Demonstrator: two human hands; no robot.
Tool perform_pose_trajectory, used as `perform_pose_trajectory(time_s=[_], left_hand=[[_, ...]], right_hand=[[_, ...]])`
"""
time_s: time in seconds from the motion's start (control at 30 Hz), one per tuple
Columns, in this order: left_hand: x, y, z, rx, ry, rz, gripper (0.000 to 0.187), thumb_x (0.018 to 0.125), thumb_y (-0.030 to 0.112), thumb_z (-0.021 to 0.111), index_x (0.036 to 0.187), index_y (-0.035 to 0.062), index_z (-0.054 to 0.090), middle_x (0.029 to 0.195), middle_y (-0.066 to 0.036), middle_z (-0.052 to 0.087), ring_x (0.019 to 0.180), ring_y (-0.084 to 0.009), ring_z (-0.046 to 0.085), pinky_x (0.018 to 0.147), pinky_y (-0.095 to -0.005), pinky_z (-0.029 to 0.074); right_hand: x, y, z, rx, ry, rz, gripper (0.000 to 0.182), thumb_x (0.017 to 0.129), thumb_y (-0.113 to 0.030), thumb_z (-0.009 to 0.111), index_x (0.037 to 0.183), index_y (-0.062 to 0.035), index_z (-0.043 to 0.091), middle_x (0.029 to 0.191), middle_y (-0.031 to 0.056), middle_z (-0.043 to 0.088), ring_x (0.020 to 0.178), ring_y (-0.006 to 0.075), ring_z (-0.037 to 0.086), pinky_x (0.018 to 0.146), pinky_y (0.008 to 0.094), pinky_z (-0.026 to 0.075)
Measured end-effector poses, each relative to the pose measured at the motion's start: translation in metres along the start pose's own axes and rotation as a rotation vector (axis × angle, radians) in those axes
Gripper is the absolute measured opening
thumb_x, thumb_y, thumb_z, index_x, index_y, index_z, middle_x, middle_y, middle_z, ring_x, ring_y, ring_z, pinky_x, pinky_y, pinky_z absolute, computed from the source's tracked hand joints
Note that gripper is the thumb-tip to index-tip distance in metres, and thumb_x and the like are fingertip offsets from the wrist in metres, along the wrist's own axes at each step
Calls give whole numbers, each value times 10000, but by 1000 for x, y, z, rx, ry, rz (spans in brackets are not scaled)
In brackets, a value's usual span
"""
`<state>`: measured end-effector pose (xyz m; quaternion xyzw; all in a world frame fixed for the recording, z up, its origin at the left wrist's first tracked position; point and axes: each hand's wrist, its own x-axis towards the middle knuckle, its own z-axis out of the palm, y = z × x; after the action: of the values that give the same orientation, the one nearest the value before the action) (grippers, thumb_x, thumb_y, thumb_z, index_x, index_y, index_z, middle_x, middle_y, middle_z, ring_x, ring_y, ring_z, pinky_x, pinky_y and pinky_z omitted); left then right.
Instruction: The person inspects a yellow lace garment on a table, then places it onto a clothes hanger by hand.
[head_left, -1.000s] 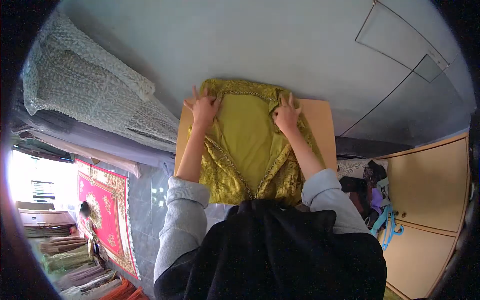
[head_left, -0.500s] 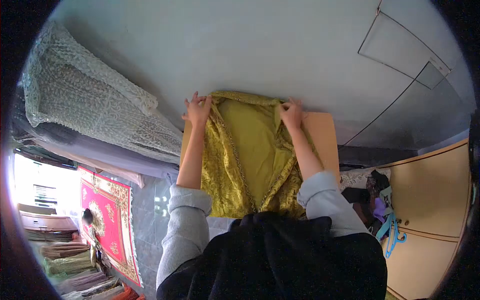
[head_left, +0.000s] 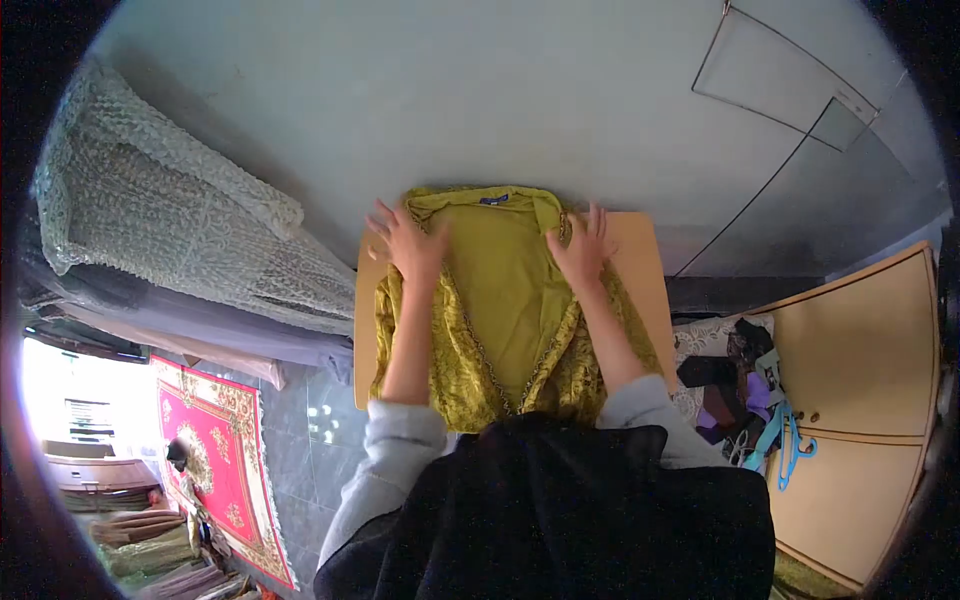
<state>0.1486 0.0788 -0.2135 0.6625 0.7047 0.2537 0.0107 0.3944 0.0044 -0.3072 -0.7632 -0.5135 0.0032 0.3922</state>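
A yellow-green garment (head_left: 495,280) with beaded front edges lies spread on a light wooden board (head_left: 640,260), its front open and its plain lining showing. A dark blue label is visible at the collar, near the wall. My left hand (head_left: 412,245) is over the garment's left shoulder, fingers spread and slightly blurred. At the right shoulder, my right hand (head_left: 582,250) has its fingers apart, with the palm over the cloth. Neither hand grips the fabric.
White lacy cloth (head_left: 190,200) hangs at the left. Beyond it a red patterned rug (head_left: 215,440) lies on grey tiles. To the right are blue hangers (head_left: 795,455), dark and purple clothes (head_left: 730,385) and a wooden cabinet (head_left: 860,350). A pale wall (head_left: 480,90) stands ahead.
Both hands have let go of the collar and moved slightly toward me. The collar now lies open with its label showing, and the sleeves are spread wider.
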Motion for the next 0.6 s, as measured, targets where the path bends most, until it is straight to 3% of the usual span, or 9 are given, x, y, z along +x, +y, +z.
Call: perform_pose_trajectory(time_s=[0.03,0.07,0.13,0.2,0.23,0.33,0.47,0.5,0.6], left_hand=[[-18,5,-6,1,6,55,840,655,473,701,1328,139,324,1489,-112,98,1364,-353,22,963,-685,112],[-35,6,-14,-4,8,61,840,655,473,701,1328,139,324,1489,-112,98,1364,-353,22,963,-685,112],[-67,5,-26,114,-130,-10,871,591,465,750,1296,135,360,1487,-129,90,1365,-349,10,968,-684,101],[-79,-16,-17,103,-195,-87,793,590,371,760,1247,119,395,1468,-168,151,1366,-350,7,975,-680,87],[-79,-29,-10,133,-186,-104,612,626,374,754,1123,111,512,1490,-68,134,1360,-374,13,966,-702,58],[-79,-62,-19,9,-96,-103,277,694,339,656,928,191,645,1304,-45,484,1349,-393,81,930,-738,55],[-81,-103,-31,-178,-190,-311,384,660,426,664,976,210,630,1196,-67,563,1325,-426,136,903,-754,83],[-84,-109,-30,-176,-198,-293,384,660,426,664,976,210,630,1196,-67,563,1325,-426,136,903,-754,83],[-100,-122,-27,-97,-156,-207,663,644,449,688,1219,210,460,1450,-86,265,1326,-431,132,890,-731,129]], right_hand=[[-16,-10,-13,-80,-71,21,581,725,-439,660,1152,-58,559,1476,160,63,1339,371,118,914,723,123],[-29,-14,-24,-82,-63,22,581,725,-439,660,1152,-58,559,1476,160,63,1339,371,118,914,723,123],[-50,-18,-42,-304,-353,257,588,714,-437,674,1163,-75,562,1481,169,54,1352,368,82,921,716,122],[-58,-13,-48,-344,-361,266,520,714,-411,690,1117,-94,604,1480,135,112,1348,382,89,918,715,138],[-58,-5,-50,-306,-374,315,467,732,-407,677,1081,-101,626,1479,119,133,1347,384,92,917,719,138],[-60,11,-55,-138,-273,443,357,782,-384,642,1019,-118,667,1475,95,166,1340,396,109,927,731,123],[-78,-6,-63,-174,-210,477,479,827,-466,536,1166,-132,589,1467,160,147,1339,408,90,937,711,136],[-89,-10,-64,-186,-201,426,534,840,-496,487,1243,-146,521,1468,183,124,1348,398,53,938,710,125],[-129,-49,-78,-239,-169,346,589,804,-434,572,1294,-129,452,1483,168,-10,1356,377,28,957,709,90]])
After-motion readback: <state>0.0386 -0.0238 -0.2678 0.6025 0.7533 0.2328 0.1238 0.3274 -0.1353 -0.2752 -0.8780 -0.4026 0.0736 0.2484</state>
